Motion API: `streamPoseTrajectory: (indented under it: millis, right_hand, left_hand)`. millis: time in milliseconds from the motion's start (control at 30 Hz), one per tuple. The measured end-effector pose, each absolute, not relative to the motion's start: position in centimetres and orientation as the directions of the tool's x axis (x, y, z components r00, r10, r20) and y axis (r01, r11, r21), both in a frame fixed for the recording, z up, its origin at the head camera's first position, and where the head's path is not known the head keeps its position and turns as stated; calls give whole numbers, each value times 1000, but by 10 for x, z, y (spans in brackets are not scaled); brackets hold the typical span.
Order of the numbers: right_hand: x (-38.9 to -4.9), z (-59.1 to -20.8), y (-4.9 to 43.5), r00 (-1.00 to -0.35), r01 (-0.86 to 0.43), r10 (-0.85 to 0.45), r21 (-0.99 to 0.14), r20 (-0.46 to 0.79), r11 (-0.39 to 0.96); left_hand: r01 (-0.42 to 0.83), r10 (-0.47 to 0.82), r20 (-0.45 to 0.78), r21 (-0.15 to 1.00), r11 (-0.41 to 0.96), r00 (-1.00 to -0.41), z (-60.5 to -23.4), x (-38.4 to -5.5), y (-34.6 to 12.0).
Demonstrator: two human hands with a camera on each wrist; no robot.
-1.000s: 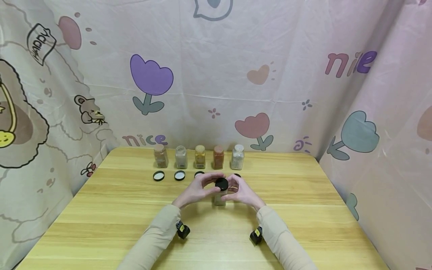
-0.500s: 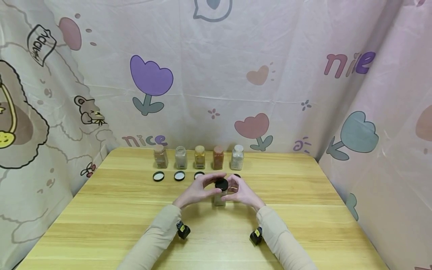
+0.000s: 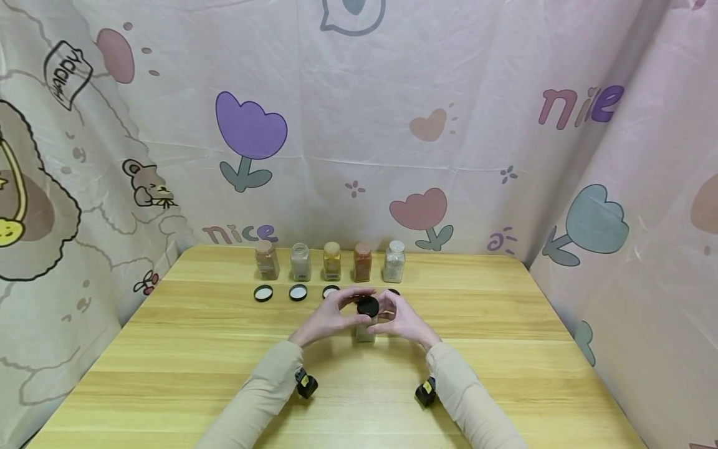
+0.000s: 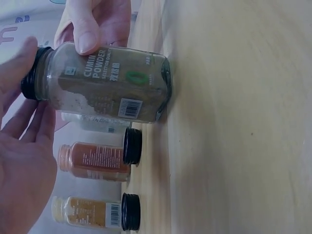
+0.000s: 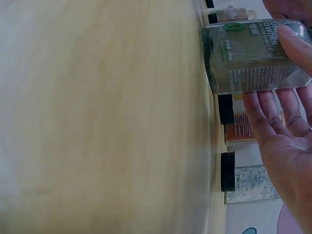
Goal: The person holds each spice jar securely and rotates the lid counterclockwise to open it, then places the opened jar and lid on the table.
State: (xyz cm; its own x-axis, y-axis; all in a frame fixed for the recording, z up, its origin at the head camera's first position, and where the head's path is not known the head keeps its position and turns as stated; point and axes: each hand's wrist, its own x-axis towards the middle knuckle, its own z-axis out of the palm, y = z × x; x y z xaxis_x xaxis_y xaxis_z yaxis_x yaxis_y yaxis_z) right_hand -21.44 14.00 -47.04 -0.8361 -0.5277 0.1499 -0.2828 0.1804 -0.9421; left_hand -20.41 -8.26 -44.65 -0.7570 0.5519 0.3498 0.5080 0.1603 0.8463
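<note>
A clear glass jar of cumin powder (image 3: 365, 332) stands upright on the table in front of me, its printed label facing the left wrist camera. The black screw lid (image 3: 368, 305) sits on its mouth. My left hand (image 3: 328, 320) grips that lid from the left, thumb on the near side and fingers behind. From the right, my right hand (image 3: 409, 321) holds the jar's body, with the thumb (image 5: 295, 46) across one face and fingers along another. In the left wrist view, brown powder (image 4: 114, 92) shows through the glass.
At the back of the wooden table (image 3: 168, 374) stand several lidless jars, among them a yellow one (image 3: 332, 265), a red-orange one (image 3: 363, 265) and a white one (image 3: 395, 265). Black lids (image 3: 263, 292) lie in a row before them, some partly hidden by my hands. A patterned curtain (image 3: 348, 125) hangs behind.
My left wrist and thumb have shifted very slightly to the right around the lid. The right hand and the jar stay in place.
</note>
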Motion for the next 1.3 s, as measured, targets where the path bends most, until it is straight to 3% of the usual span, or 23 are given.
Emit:
streamPoseTrajectory:
  millis: [200,500,800,1067,1300]
  right_hand:
    - [-214,-470,140,-839,-281,-524,-942,149,183]
    - [-213,-470,140,-833,-286,-532,-942,154,176]
    - [-213,-469,140,-837,-288,-524,-942,159,174]
    - [-212,-469,140,-834,-280,-532,-943,147,178]
    - [-213,-469,140,-838,-275,-526,-945,146,176]
  left_hand:
    - [531,572,355,830,172,-740,-446,-203,-83]
    - [523,538,354,829,197,-765,-448,-204,-81]
    - [528,584,347,832,169,-734,-445,-204,-83]
    - [519,545,348,832,197,-763,-447,-204,-82]
    - [524,579,353,838,154,-735,-446,-203,-84]
